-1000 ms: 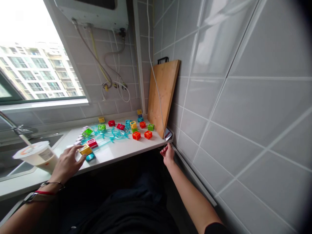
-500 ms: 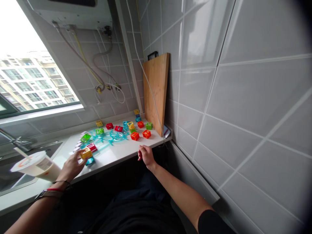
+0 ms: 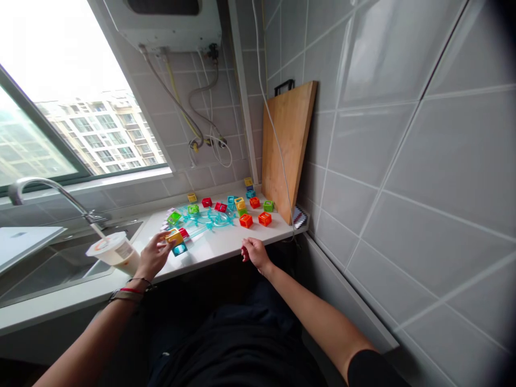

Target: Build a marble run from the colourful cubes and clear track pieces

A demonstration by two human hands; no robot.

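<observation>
My left hand point(image 3: 155, 255) pinches a yellow hollow block point(image 3: 174, 237) between thumb and fingers. The yellow block sits directly over a teal block point(image 3: 179, 249) on the counter; whether they are joined I cannot tell. Just behind them is a red block point(image 3: 184, 233), partly covered. Over the counter's front edge, my right hand point(image 3: 256, 255) is curled into a loose fist with nothing visible in it. The orange blocks point(image 3: 245, 221) lie nearest to it. Clear teal plastic track pieces point(image 3: 212, 219) spread across the middle, beside a green block point(image 3: 174, 217).
A lidded drink cup with a straw point(image 3: 115, 251) stands by my left wrist, next to the sink point(image 3: 76, 263) and its faucet point(image 3: 56, 185). More coloured blocks lie toward the back. A wooden cutting board point(image 3: 286, 145) leans against the right wall, a white cable hanging before it.
The view has swung left, so everything sits further right and more of the sink and faucet shows. My left hand still holds the yellow block over the teal one. My right hand stays curled.
</observation>
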